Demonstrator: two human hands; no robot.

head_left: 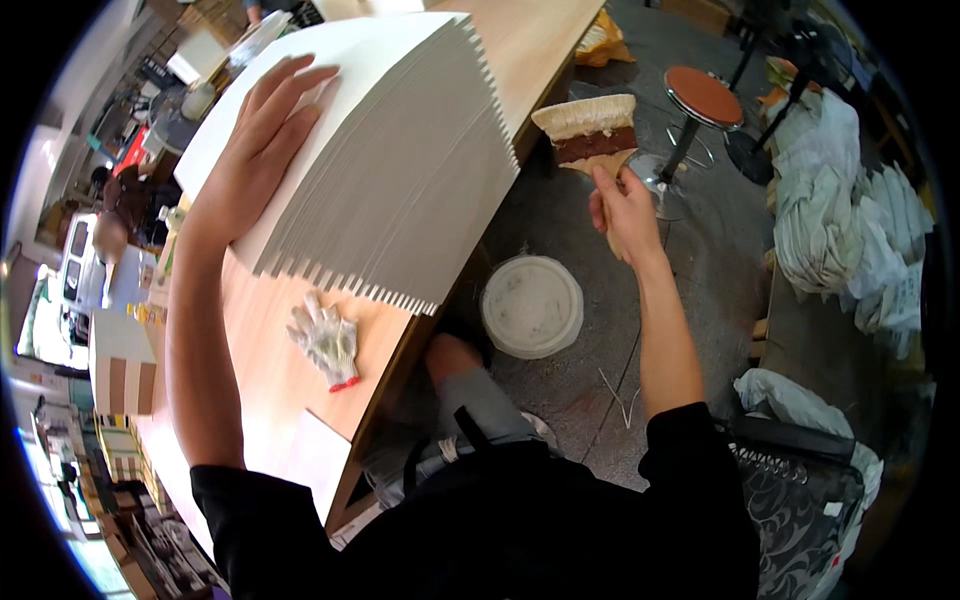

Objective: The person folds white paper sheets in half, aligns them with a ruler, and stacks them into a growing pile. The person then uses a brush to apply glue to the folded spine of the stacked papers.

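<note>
My left hand (pixel 268 135) lies flat, fingers stretched out, on top of a tall stack of white sheets (pixel 400 160). The stack stands on the wooden table, and its notched edges show along the near and right sides. Out to the right, past the table edge, my right hand (pixel 627 212) grips the wooden handle of a wide flat brush (pixel 588 125). The brush has pale bristles above a brown band and points away from me, apart from the stack. A white work glove (pixel 327 340) with a red cuff edge rests on the table near the stack.
Below the brush, a round white bucket (pixel 532 306) stands on the grey floor beside the table (pixel 270 310). A red-topped stool (pixel 703 97) is at the far right, near bundled plastic-wrapped material (pixel 835 200). A dark patterned chair (pixel 800 500) sits close on my right.
</note>
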